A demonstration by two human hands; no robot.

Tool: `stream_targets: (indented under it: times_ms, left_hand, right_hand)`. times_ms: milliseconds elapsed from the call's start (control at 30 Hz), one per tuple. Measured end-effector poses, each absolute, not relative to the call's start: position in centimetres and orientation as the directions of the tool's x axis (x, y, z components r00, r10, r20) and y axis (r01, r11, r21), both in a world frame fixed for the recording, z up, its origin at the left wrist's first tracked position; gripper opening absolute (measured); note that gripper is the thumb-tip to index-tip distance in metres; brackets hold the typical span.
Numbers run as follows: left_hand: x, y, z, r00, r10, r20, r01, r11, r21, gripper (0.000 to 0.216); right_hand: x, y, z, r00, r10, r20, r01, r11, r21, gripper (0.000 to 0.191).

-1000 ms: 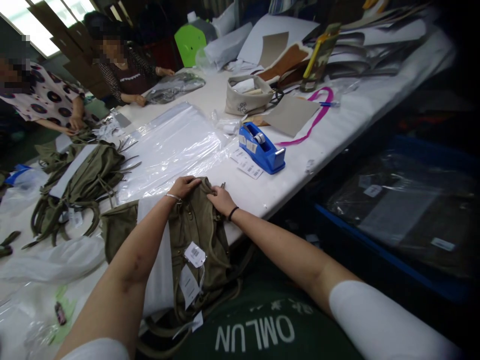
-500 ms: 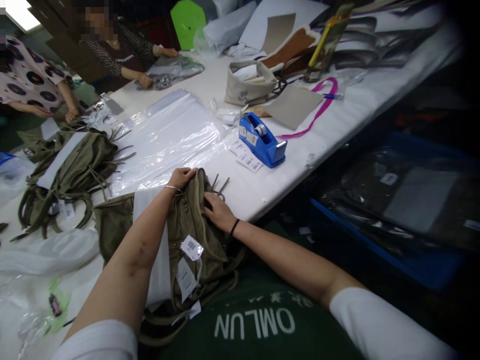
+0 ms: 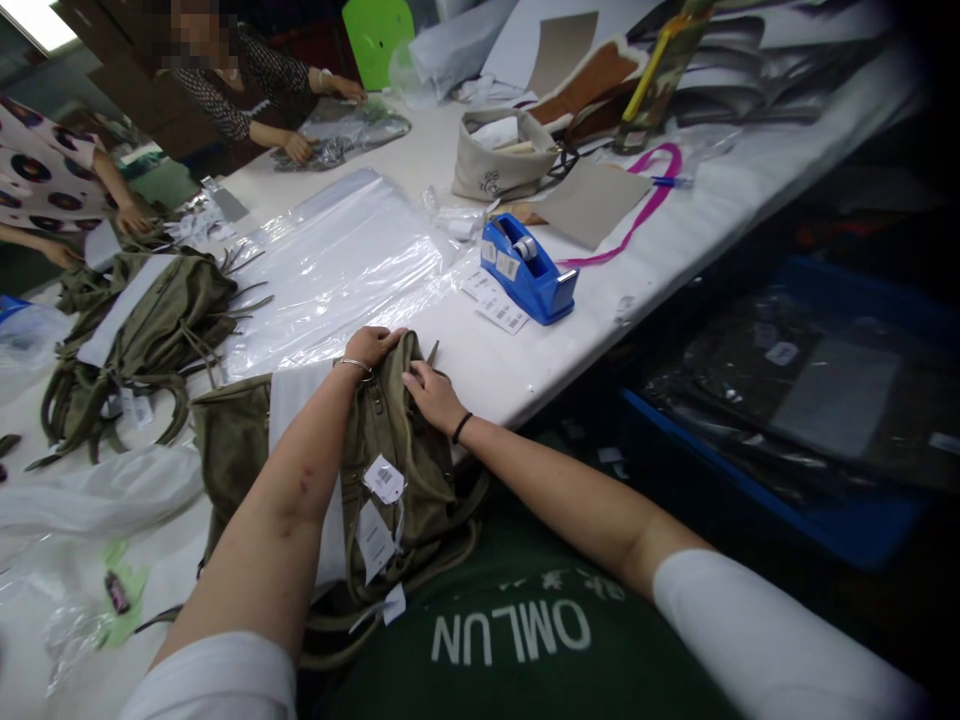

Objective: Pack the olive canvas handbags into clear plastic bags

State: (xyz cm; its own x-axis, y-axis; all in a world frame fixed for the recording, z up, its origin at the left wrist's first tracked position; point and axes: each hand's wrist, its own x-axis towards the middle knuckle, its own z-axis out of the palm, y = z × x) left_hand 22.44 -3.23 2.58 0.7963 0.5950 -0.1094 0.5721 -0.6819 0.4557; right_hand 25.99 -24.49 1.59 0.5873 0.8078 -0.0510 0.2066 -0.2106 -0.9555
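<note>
An olive green bag [image 3: 390, 450] with straps and white hang tags [image 3: 382, 480] lies at the near edge of the white table [image 3: 525, 370], partly in my lap. My left hand [image 3: 371, 347] grips the bag's far top edge with curled fingers. My right hand [image 3: 429, 392] presses on the bag's right side, fingers bent onto the fabric. A white sheet [image 3: 300, 400] lies under my left forearm, across the bag.
A blue tape dispenser [image 3: 529, 270] and printed labels [image 3: 495, 303] sit beyond the bag. Clear plastic bags [image 3: 337, 270] cover the table's middle. More olive bags [image 3: 142, 330] lie at left. Two other people work at the far left. A blue crate [image 3: 787, 480] stands at right.
Both hands drew the bag's top slightly toward me and shifted along it. My right hand moved from the top edge down onto the bag's side. The view tilted a little.
</note>
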Motion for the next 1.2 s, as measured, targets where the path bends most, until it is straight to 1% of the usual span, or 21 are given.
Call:
stream_targets:
  times_ms: [67,167,200,233,300,333,367,433,500,567,633,667,733,767,800,833,867,933,1000,1100,1200]
  left_hand:
    - [22.4,-3.2,2.5,0.797,0.593,-0.113,0.568,-0.675,0.471,0.060]
    - [22.4,-3.2,2.4,0.792,0.600,-0.110,0.568,-0.660,0.491,0.059]
    - [22.3,-3.2,2.3,0.789,0.605,-0.105,0.569,-0.655,0.497,0.059]
    - [22.3,-3.2,2.3,0.786,0.610,-0.103,0.571,-0.650,0.502,0.060]
    - [22.3,-3.2,2.3,0.782,0.614,-0.103,0.572,-0.643,0.510,0.060]
    - [22.3,-3.2,2.3,0.785,0.611,-0.103,0.568,-0.644,0.512,0.061]
    - [22.4,-3.1,2.2,0.790,0.605,-0.101,0.563,-0.650,0.511,0.061]
    - [22.4,-3.0,2.2,0.799,0.593,-0.098,0.555,-0.664,0.502,0.061]
    - [22.5,-3.0,2.2,0.798,0.594,-0.102,0.559,-0.668,0.490,0.061]
    - [22.5,-3.1,2.3,0.791,0.602,-0.110,0.569,-0.658,0.494,0.062]
    - [22.4,-3.2,2.4,0.790,0.604,-0.108,0.566,-0.649,0.508,0.064]
    - [22.4,-3.3,2.5,0.791,0.602,-0.105,0.562,-0.649,0.513,0.065]
    - [22.4,-3.6,2.6,0.792,0.602,-0.101,0.563,-0.655,0.503,0.065]
    - [22.4,-3.7,2.7,0.791,0.603,-0.104,0.569,-0.662,0.488,0.065]
    - [22.5,-3.8,2.9,0.790,0.603,-0.108,0.576,-0.671,0.466,0.065]
    - [22.6,-3.9,3.0,0.790,0.603,-0.113,0.584,-0.683,0.439,0.065]
    - [22.7,-3.9,3.1,0.791,0.600,-0.117,0.589,-0.697,0.410,0.065]
    - [22.9,-4.1,3.4,0.797,0.591,-0.125,0.592,-0.720,0.363,0.065]
    - [22.9,-4.3,3.7,0.798,0.584,-0.146,0.596,-0.732,0.331,0.064]
    - [22.7,-3.9,3.6,0.801,0.563,-0.202,0.598,-0.738,0.313,0.063]
    - [22.8,-2.3,2.5,0.800,0.497,-0.337,0.595,-0.734,0.329,0.055]
  right_hand:
    - [25.8,-24.1,1.1,0.603,0.795,-0.063,0.168,-0.204,-0.964,0.036]
    - [25.4,-23.8,0.6,0.655,0.754,-0.053,0.110,-0.164,-0.980,0.055]
    - [25.3,-23.8,0.5,0.663,0.749,-0.018,0.141,-0.148,-0.979,0.055]
    - [25.2,-23.9,0.6,0.659,0.752,0.031,0.196,-0.132,-0.972,0.049]
    - [25.2,-24.1,1.1,0.630,0.767,0.123,0.321,-0.114,-0.940,0.028]
    - [25.3,-24.2,1.5,0.611,0.779,0.141,0.367,-0.120,-0.923,0.023]
    - [25.4,-24.2,2.1,0.591,0.795,0.138,0.399,-0.140,-0.906,0.027]
    - [25.7,-24.0,3.4,0.569,0.820,0.067,0.430,-0.227,-0.874,0.034]
    - [26.0,-23.5,4.5,0.557,0.830,-0.034,0.448,-0.334,-0.829,0.034]
    - [26.3,-23.3,5.1,0.546,0.833,-0.091,0.440,-0.378,-0.815,0.029]
    - [26.3,-23.5,4.7,0.526,0.842,-0.117,0.341,-0.335,-0.878,0.015]
    - [26.2,-23.9,4.2,0.522,0.841,-0.142,0.235,-0.302,-0.924,0.010]
    - [26.1,-24.8,2.9,0.507,0.830,-0.232,-0.027,-0.253,-0.967,0.006]
    - [26.0,-25.3,2.2,0.500,0.822,-0.272,-0.123,-0.244,-0.962,0.006]
    - [26.1,-25.6,1.6,0.498,0.816,-0.294,-0.166,-0.243,-0.956,0.006]
    - [26.2,-25.7,1.3,0.504,0.813,-0.292,-0.153,-0.249,-0.956,0.007]
    - [26.5,-25.7,1.1,0.512,0.815,-0.270,-0.092,-0.260,-0.961,0.008]
    - [27.2,-25.1,1.4,0.532,0.821,-0.204,0.093,-0.297,-0.950,0.016]
    - [27.9,-24.2,2.2,0.554,0.814,-0.176,0.225,-0.350,-0.909,0.025]
    - [28.6,-23.1,2.5,0.585,0.781,-0.219,0.262,-0.437,-0.861,0.029]
    - [29.4,-22.4,1.0,0.556,0.779,-0.290,0.281,-0.505,-0.816,0.023]
